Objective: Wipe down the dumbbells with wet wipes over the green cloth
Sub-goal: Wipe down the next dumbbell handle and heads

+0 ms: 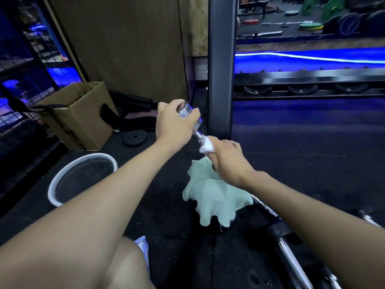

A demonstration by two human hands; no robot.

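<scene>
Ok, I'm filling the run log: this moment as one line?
left hand grips dumbbell head | right hand rubs wet wipe on handle | above green cloth

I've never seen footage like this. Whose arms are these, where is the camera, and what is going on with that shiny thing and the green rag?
There is no machine here: a person wears a camera on the head, looking down at their own arms. The left hand grips the top end of a chrome dumbbell, held tilted. The right hand pinches a white wet wipe around its handle. Below lies a crumpled green cloth on the dark floor. Nearby are a white-rimmed basin and a cardboard box.
</scene>
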